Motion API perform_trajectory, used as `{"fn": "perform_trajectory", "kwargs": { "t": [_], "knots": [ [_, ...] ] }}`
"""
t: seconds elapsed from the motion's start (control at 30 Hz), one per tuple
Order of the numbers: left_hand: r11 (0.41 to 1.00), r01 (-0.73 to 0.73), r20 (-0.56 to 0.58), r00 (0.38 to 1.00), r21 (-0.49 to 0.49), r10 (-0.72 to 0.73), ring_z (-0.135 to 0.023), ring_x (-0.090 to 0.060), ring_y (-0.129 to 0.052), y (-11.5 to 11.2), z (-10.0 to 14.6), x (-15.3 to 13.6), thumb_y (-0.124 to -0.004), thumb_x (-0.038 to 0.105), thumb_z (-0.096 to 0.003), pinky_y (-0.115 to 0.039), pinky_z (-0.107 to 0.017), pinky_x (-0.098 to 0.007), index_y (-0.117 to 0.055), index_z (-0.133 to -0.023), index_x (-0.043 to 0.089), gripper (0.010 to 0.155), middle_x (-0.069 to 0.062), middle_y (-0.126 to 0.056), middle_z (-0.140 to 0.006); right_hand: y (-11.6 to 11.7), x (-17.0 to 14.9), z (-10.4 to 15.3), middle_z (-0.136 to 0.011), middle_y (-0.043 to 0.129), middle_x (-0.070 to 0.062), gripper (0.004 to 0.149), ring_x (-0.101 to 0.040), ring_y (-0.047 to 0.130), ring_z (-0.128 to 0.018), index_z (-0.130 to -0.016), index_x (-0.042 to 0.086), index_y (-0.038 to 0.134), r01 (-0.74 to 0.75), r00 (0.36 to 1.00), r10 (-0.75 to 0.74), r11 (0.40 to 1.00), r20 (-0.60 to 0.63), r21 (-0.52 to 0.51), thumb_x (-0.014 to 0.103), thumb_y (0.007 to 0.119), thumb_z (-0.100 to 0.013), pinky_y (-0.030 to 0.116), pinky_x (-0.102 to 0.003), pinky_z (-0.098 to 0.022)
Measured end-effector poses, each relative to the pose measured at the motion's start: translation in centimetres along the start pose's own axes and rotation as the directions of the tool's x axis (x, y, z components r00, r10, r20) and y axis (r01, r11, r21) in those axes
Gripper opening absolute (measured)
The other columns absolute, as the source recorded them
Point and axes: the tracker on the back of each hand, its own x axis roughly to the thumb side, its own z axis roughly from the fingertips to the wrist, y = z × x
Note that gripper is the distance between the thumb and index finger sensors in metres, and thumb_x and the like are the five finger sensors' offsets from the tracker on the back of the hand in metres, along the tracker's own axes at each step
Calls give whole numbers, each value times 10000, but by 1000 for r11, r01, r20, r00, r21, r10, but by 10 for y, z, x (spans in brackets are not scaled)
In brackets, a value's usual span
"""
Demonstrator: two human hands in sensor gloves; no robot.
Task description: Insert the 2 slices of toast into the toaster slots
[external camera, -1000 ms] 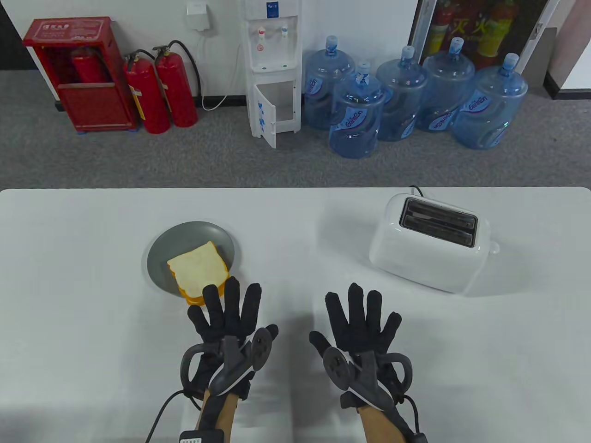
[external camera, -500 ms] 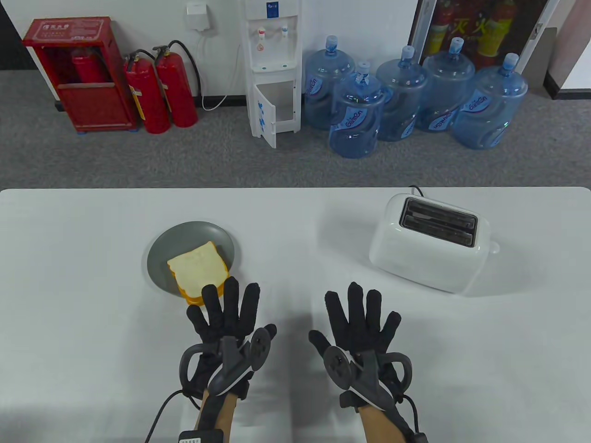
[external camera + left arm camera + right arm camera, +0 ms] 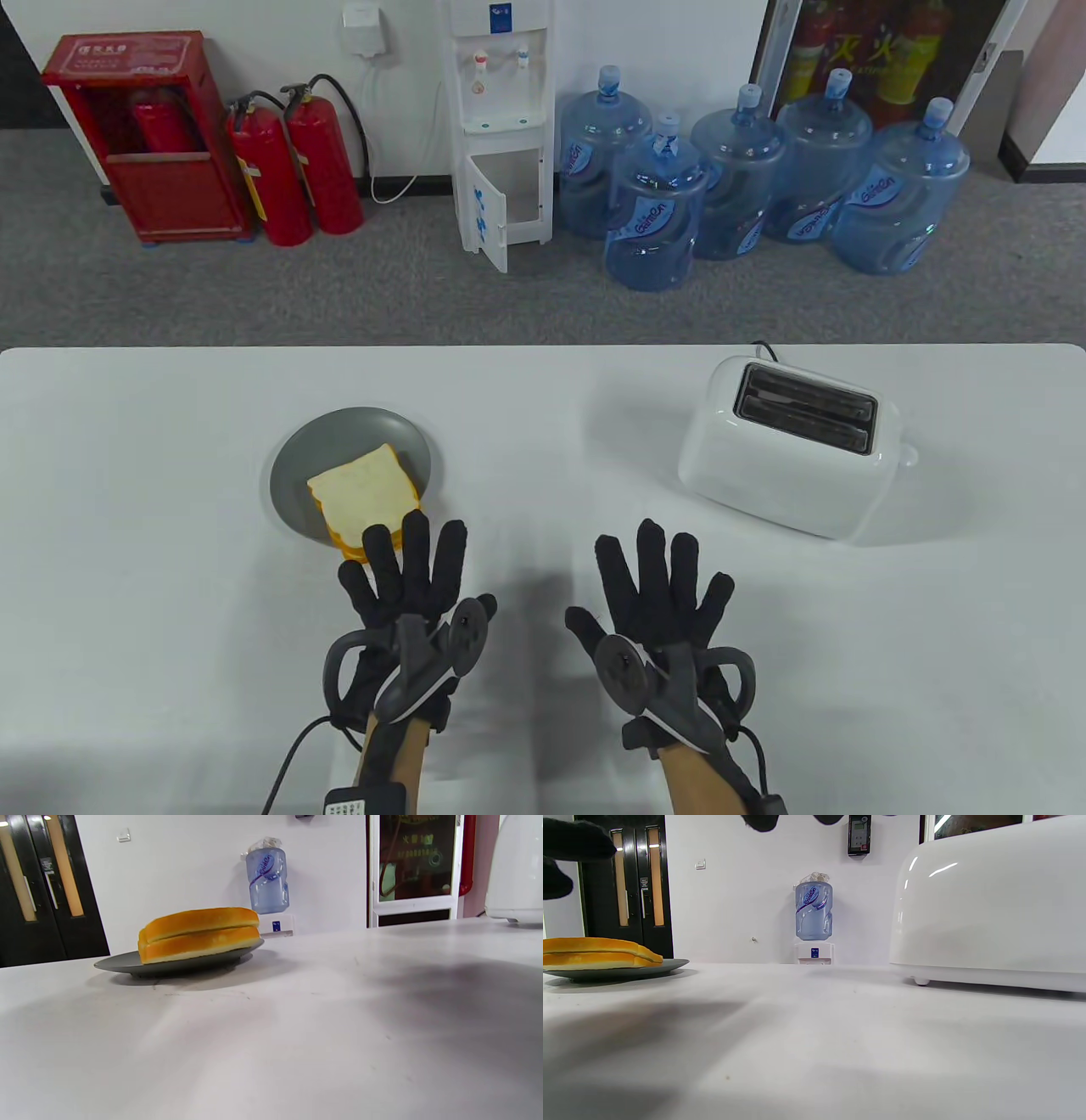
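Note:
Two slices of toast lie stacked on a grey plate left of centre. A white toaster with two empty dark slots stands at the right. My left hand lies flat with fingers spread, its fingertips at the near edge of the stack, holding nothing. My right hand is spread flat over bare table, well short of the toaster. In the right wrist view only black fingertips show along the top edge.
The white table ends at a far edge with grey carpet beyond. A black cord runs from behind the toaster. Water bottles, a dispenser and fire extinguishers stand on the floor far off.
My left hand has shifted slightly left and forward, fingertips now nearer the toast stack. The right hand has barely moved.

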Motion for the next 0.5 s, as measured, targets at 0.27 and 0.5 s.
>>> {"fn": "perform_trajectory", "kwargs": {
  "t": [0.27, 0.5],
  "knots": [
    [994, 108, -5, 994, -6, -108, -1101, -492, -38, 3, -14, -10, -524, 682, -552, -219, -781, -670, -91, -1175, 354, 827, -76, -34, -1232, -2, -1, 0, -1326, 113, -214, 804, -542, 160, -1156, -1294, 268, 217, 32, 999, -32, 999, 7, -1, 724, 406, -660, 252, -822, -694],
    [995, 15, -41, 999, -94, -19, -1108, -482, -36, 13, -41, -50, -556, 668, -547, -221, -798, -657, -108, -1170, 376, 821, -46, -38, -1236, 0, -2, -1, -1328, 116, -211, 803, -539, 164, -1159, -1295, 271, 219, 47, 999, -47, 999, 8, -1, 725, 408, -660, 253, -820, -698]
  ]
}}
